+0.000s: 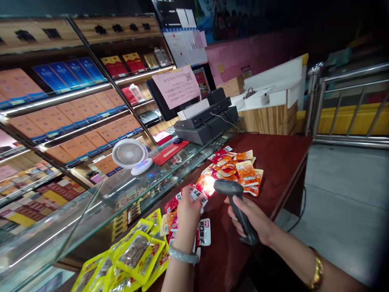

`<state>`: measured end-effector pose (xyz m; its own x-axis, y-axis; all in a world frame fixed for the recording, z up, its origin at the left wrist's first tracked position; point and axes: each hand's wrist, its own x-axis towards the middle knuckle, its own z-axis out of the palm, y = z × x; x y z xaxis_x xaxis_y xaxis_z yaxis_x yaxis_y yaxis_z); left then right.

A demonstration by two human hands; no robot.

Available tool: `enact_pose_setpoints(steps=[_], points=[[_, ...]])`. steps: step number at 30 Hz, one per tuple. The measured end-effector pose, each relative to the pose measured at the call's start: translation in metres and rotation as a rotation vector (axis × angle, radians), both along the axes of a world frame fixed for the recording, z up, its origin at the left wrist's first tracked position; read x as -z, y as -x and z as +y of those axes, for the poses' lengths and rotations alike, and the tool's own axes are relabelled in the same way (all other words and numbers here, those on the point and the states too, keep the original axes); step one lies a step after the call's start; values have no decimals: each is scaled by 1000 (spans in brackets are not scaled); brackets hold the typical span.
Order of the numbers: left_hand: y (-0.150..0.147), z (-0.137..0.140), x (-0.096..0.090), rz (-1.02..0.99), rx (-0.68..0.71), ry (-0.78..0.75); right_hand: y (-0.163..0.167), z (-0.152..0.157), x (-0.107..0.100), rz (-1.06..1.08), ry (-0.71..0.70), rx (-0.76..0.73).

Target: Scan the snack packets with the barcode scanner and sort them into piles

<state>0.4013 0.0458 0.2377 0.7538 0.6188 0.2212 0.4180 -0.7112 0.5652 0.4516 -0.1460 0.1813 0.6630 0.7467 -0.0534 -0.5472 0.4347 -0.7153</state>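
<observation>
I have the scanner [228, 187] over the counter [282, 151], my right hand [245, 217] wrapping its grip round the handle. At nine o'clock, my left hand [187, 205] touches a red-and-white packet [199, 198], grip unclear to me. Yellow packets [139, 252] lie at eight o'clock.

White strips [57, 98] are glowing on the left and streaking the glass case [100, 202]; before the scanner [229, 187], harsh glare is bleaching the packets [205, 181], while the far right is sinking into darkness and edges are blurring
</observation>
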Motion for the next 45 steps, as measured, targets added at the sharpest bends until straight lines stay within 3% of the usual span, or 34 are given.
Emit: enact_pose_setpoints(steps=[8,14,18,24,31,35,40,45], points=[[2,3,-3,110,-59,-60,1,-3,-2,-37,-19,16],[14,31,-2,234,-240,-217,2,-5,-1,-48,-44,20],[17,33,4,198,-274,-424,1,-4,-4,-46,-27,9],[2,13,13,126,-149,-531,-2,-1,-7,-10,-1,-22],[-65,13,10,327,59,-413,-2,2,-5,24,10,-41],[-95,24,19,444,85,-342,-2,1,-7,63,22,-61],[-80,40,33,536,51,-389,-4,1,-6,96,38,-83],[-77,41,25,533,23,-480,-6,3,0,94,15,-110]])
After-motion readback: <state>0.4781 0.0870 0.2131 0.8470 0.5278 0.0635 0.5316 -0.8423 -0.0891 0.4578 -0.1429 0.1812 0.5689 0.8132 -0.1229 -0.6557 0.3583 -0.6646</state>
